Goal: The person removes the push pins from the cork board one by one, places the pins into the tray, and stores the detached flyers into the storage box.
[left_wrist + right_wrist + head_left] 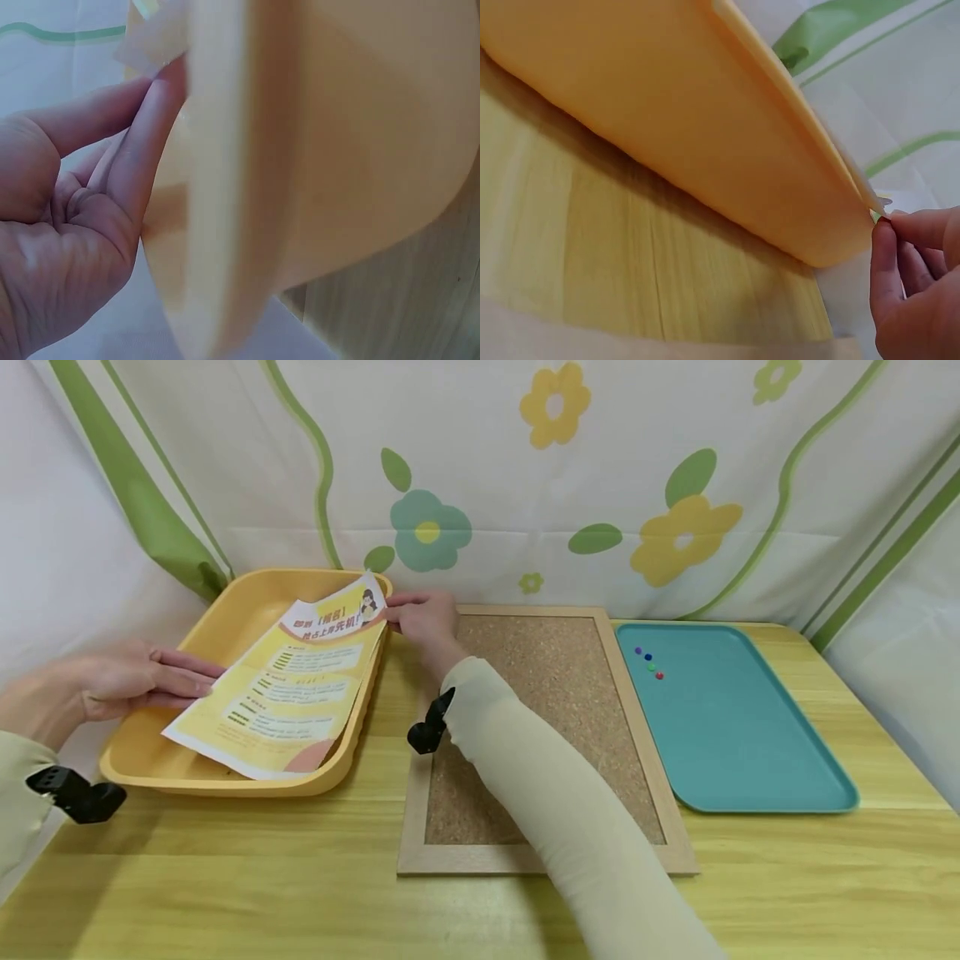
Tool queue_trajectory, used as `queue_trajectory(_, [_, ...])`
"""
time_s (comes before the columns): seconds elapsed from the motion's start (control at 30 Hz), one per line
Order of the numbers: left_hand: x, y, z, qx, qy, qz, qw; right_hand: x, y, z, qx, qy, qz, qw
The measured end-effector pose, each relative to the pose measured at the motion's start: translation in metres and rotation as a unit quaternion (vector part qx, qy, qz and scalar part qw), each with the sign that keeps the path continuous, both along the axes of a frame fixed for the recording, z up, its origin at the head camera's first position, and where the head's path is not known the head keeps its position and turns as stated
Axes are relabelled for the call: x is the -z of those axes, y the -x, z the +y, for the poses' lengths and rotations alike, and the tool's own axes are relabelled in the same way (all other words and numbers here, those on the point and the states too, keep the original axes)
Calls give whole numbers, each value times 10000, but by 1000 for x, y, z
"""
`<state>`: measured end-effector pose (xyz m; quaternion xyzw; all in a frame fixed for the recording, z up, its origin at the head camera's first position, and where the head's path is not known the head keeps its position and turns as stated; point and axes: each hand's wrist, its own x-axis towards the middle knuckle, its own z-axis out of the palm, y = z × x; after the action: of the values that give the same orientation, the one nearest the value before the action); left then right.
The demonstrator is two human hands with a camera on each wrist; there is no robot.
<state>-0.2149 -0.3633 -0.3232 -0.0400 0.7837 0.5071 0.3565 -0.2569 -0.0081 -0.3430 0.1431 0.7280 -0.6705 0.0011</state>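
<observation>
A printed yellow-and-white flyer [300, 685] lies slanted over a yellow plastic basin [247, 587], its upper right corner at the basin's rim. My right hand [426, 620] pinches that corner between thumb and fingers; the right wrist view shows the same hand [919, 277] beside the basin wall [667, 97]. At the flyer's left edge, my left hand [142, 677] reaches over the basin. In the left wrist view the thumb and forefinger of this hand [90, 187] pinch a piece of the paper [161, 41], partly hidden behind the rim.
A wood-framed cork board [562, 718] lies right of the basin, under my right forearm. Beyond it is a teal tray [750, 727] with several small coloured pins [651, 667] near its upper left. A flower-patterned curtain [495, 468] hangs behind the wooden table [300, 877].
</observation>
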Motion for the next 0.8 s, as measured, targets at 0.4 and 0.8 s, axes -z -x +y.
queue_trajectory(0.4, [-1, 2, -2, -15, 207, -2, 9998, -1, -6, -14, 2, -1227, 382, 9917])
queue_trajectory(0.8, [3, 5, -2, -38, 501, 205, 9985, -2, -13, -20, -327, -2469, 966, 9637])
